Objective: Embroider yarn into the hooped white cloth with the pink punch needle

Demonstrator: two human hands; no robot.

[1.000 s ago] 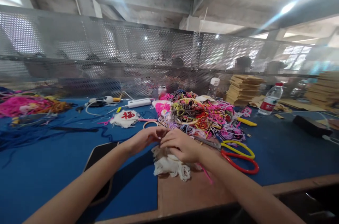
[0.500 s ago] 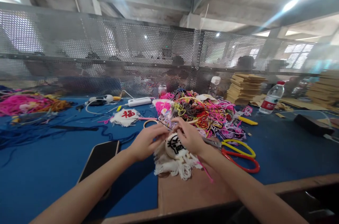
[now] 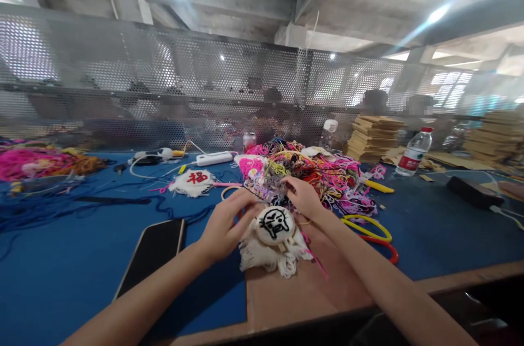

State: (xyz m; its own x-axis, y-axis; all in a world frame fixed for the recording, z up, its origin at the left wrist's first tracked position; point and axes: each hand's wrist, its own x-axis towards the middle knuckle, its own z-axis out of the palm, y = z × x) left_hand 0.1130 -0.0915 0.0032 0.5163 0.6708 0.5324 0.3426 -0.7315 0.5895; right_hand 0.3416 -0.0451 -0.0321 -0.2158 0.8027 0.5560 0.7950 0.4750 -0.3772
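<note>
A small round embroidery hoop [image 3: 277, 224] holds white fabric with a black cartoon face stitched on it. Its frayed white cloth [image 3: 262, 256] spreads beneath, with a pink strand at the right. My left hand [image 3: 230, 221] is at the hoop's upper left edge, thumb and fingers drawn together; what is between the tips is too small to make out. Beyond the hoop, at the front of the yarn pile [image 3: 327, 177], my right hand [image 3: 303, 197] has curled fingers in a pinch, its contents hidden. Scissors with yellow and red handles [image 3: 368, 226] lie partly behind my right forearm.
A phone [image 3: 153, 256] lies left of my left hand. Behind it are a white piece with a red character [image 3: 195, 181] and a white power strip [image 3: 214, 159]. A water bottle [image 3: 415, 152], stacked brown packets [image 3: 374, 138] and a black box [image 3: 472, 193] stand right. A perforated metal screen [image 3: 245, 73] closes the back.
My right hand has moved up and right, away from my left hand and off the hoop, whose stitched face now shows fully. My left hand stays by the hoop. The view has shifted slightly.
</note>
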